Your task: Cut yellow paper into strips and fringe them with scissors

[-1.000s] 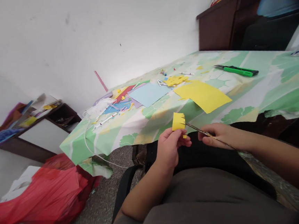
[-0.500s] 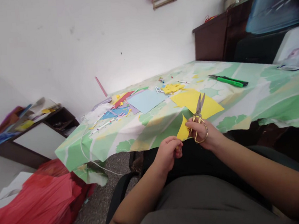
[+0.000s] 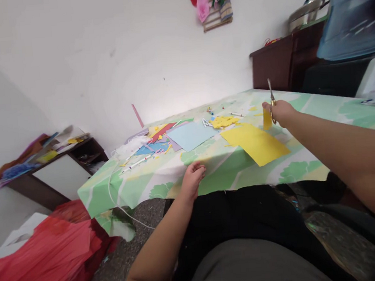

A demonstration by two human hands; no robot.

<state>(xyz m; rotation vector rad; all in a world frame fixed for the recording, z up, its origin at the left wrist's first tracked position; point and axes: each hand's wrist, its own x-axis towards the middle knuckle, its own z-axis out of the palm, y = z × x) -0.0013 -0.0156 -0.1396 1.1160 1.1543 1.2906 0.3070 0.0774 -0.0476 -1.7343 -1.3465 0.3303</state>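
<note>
My right hand [image 3: 282, 112] is closed over the right part of the table, holding gold-handled scissors [image 3: 271, 93] with the blades pointing up. A small piece of yellow paper [image 3: 266, 119] hangs from the same hand. Below and left of it lies a large yellow sheet [image 3: 255, 143]. At the table's front edge is my left hand [image 3: 194, 178], its fingers curled together; whatever they may hold is hidden. Beyond it lies a light blue sheet [image 3: 192, 135], beside a heap of small yellow paper cutouts [image 3: 225, 121].
A green and white tablecloth [image 3: 167, 173] covers the table. Coloured papers, markers [image 3: 135, 164] and white string [image 3: 131, 141] lie at its left. A low cabinet [image 3: 59, 175] and red plastic bags [image 3: 50, 257] stand left; a dark cabinet [image 3: 273, 69] is at the back right.
My right hand has moved up and right with the scissors and the yellow piece, away from my left hand. My left hand has shifted left and slightly up. The camera view has tilted up.
</note>
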